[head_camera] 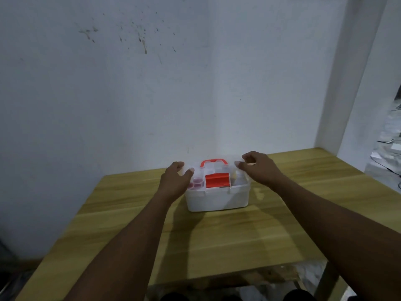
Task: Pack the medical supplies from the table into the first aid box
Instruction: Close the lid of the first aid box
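A white first aid box (217, 198) stands near the far middle of the wooden table (195, 240). Its clear lid (217, 170) carries a red handle (213, 162) and a red front latch (217, 180). Red round items (196, 183) show through the lid on the left side. My left hand (174, 181) grips the lid's left edge, thumb and fingers curled around it. My right hand (259, 168) holds the lid's right edge the same way. I cannot tell if the lid is fully down.
A stained white wall (152, 83) rises right behind the table. A white pillar (358, 83) stands at the right, with clutter on the floor (388, 153) beyond it. The table's near edge (217, 276) is close to my legs.
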The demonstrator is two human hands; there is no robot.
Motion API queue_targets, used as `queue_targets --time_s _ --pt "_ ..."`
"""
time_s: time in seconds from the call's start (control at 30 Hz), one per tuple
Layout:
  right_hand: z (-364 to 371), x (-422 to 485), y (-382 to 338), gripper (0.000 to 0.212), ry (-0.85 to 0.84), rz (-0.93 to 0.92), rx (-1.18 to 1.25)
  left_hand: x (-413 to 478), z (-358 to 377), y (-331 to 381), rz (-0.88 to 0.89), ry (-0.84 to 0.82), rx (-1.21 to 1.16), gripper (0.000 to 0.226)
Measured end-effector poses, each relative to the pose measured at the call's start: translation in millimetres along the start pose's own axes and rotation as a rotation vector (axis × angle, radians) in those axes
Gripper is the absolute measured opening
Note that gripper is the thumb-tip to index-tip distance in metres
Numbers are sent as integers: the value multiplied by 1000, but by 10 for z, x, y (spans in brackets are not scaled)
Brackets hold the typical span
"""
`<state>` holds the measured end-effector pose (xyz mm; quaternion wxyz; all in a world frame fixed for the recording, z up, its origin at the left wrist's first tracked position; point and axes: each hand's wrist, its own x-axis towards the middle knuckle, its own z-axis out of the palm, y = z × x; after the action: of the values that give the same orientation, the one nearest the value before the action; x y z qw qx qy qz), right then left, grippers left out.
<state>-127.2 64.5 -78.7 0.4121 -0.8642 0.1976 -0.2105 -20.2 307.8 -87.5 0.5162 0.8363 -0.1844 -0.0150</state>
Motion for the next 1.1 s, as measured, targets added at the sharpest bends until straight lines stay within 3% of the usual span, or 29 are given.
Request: queue_targets --time_s 0.07,0.23,0.43,0.6,0.7,0.9,1.03,1.1 --pt "86 -96 -1 64 -18 -55 -49 -64 85 -56 69 9 91 58" --pt "194 -191 22 63 19 -168 -109 -204 187 -158 171 8 130 54" --pt "140 -108 19 95 -162 -142 -158 -216 165 -162 162 -13 194 65" --pt "162 -59 92 125 -212 -153 -199 -250 222 -119 136 -94 240 99" --pt "184 -65 142 131 -214 -194 -271 -258 223 -167 174 -90 255 121" --pt "204 -111 140 133 -166 -226 -323 -251 264 -265 241 -43 256 124" --pt "287 -131 218 149 -146 -151 -81 -293 254 -268 236 -45 156 129" --pt "297 -208 261 142 -129 -63 155 -404 255 -274 187 -53 -7 114"
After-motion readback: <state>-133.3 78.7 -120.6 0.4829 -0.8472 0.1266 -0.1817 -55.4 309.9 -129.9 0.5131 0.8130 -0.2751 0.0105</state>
